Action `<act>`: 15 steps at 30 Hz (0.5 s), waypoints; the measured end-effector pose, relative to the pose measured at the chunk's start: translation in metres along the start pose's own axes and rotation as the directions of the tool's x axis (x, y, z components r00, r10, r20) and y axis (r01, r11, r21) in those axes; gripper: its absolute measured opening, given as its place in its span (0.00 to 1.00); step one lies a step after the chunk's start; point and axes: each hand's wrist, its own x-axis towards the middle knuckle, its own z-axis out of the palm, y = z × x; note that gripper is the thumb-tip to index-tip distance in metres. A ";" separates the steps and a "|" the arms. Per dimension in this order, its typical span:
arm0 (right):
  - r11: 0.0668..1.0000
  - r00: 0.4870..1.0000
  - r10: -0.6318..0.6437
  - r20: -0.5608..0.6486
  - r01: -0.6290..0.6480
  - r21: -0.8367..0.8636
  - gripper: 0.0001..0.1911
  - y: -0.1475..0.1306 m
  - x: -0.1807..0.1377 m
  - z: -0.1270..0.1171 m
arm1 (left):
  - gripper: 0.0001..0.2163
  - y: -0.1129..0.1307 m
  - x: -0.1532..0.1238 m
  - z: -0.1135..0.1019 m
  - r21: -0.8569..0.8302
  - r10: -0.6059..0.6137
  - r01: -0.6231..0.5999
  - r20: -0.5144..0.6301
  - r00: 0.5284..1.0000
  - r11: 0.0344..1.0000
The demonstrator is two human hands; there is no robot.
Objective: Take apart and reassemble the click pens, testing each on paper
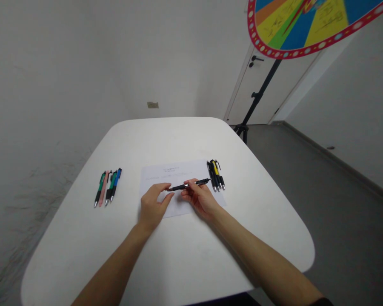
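A black pen (189,185) lies level just above a white sheet of paper (178,178) in the middle of the white table (166,140). My right hand (200,198) pinches the pen near its middle. My left hand (153,206) rests on the paper, its fingertips closed on the pen's tip end. To the right of the paper lie a few pens, black and yellow (215,174). Left of the paper is a row of several pens, green, pink and blue (107,187).
A colourful prize wheel (306,25) on a black tripod stand (252,106) stands beyond the table's far right corner. A white door (264,85) is behind it. White walls close in at the left and back; grey floor opens to the right.
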 end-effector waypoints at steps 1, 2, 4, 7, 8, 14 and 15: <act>1.000 1.000 -0.003 -0.003 0.003 -0.005 0.15 0.000 0.000 0.000 | 0.11 0.000 0.000 0.000 -0.007 -0.038 0.038 0.013 0.999 0.999; 1.000 1.000 -0.006 -0.005 0.006 -0.010 0.14 0.000 0.000 0.000 | 0.13 -0.001 0.000 0.001 -0.015 -0.080 0.080 0.027 0.996 0.997; 1.000 1.000 -0.015 -0.008 0.014 -0.013 0.14 0.000 0.000 0.000 | 0.14 -0.001 0.001 0.001 -0.034 -0.157 0.159 0.056 0.986 0.987; 1.000 1.000 -0.025 -0.003 0.025 -0.018 0.15 0.001 0.001 -0.001 | 0.12 -0.001 0.002 0.001 -0.040 -0.238 0.245 0.136 0.962 0.969; 0.999 1.000 -0.030 0.000 0.030 -0.023 0.16 0.001 0.001 -0.001 | 0.14 -0.001 0.003 0.000 -0.035 -0.255 0.265 0.170 0.952 0.964; 0.996 0.998 -0.056 0.012 0.057 -0.063 0.17 0.002 0.001 -0.002 | 0.14 -0.001 0.003 0.000 -0.022 -0.254 0.268 0.251 0.934 0.963; 0.996 0.998 -0.056 0.012 0.057 -0.067 0.18 0.001 0.001 -0.002 | 0.12 -0.001 0.003 0.000 -0.026 -0.241 0.254 0.238 0.941 0.967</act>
